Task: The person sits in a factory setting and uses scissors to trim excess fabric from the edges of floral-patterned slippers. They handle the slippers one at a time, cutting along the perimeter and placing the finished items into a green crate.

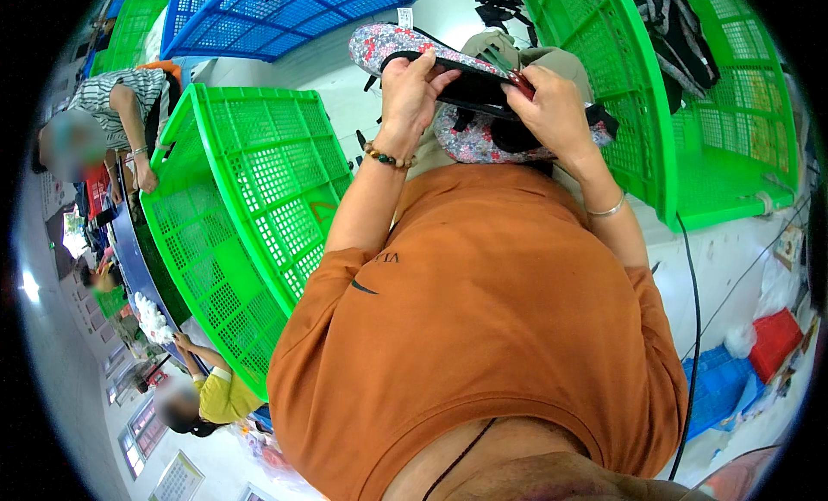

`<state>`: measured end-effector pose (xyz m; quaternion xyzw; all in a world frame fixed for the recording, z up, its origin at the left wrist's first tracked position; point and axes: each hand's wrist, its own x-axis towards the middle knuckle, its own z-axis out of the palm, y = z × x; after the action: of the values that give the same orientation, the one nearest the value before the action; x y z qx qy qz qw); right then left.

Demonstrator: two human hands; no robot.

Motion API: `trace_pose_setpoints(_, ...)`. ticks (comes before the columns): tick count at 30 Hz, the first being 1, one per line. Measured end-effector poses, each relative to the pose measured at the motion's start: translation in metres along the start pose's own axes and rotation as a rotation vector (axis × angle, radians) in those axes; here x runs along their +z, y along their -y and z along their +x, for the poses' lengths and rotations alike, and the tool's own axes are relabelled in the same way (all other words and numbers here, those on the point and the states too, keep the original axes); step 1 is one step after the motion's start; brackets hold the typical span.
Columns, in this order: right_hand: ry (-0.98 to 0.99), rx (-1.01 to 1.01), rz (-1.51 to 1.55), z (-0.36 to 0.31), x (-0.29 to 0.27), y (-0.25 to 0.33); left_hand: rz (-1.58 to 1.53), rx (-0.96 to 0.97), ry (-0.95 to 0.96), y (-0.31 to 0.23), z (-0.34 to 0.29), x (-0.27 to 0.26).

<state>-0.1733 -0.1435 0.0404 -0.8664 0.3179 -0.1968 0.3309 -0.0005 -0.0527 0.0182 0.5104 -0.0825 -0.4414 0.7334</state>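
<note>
A padded fabric piece (379, 46) with a grey and red floral print, black edging and a white label is held up over my lap. My left hand (410, 91) grips its black edge between thumb and fingers. At the piece's right end my right hand (552, 109) is closed around a small dark red tool (520, 84), possibly thread snips; its tip is too small to make out. A second floral padded piece (461, 137) with black parts lies below, on my lap. The fabric hides part of it.
Green plastic crates stand at my left (259, 173) and right (604, 78); dark padded pieces (681, 40) sit by the right one. A blue crate (285, 22) is ahead. A black cable (693, 328) hangs at right. Two people work at left, one with a hand (147, 178) at the crate.
</note>
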Motion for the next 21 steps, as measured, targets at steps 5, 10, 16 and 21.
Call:
trace_pose_setpoints(5,-0.194,0.132,0.191,0.002,0.010,-0.008,0.881,0.401,0.081,-0.011,-0.037,0.006)
trace_pose_setpoints(10,-0.336,0.010,0.381,-0.004,0.039,0.013,0.735,0.033,0.138,0.003,-0.037,0.016)
trace_pose_setpoints(16,-0.413,-0.154,0.288,-0.011,0.046,0.019,0.485,-0.061,0.164,-0.001,-0.038,0.031)
trace_pose_setpoints(21,-0.230,-0.198,0.243,-0.009,0.028,0.018,0.683,0.112,0.151,0.015,-0.027,0.003)
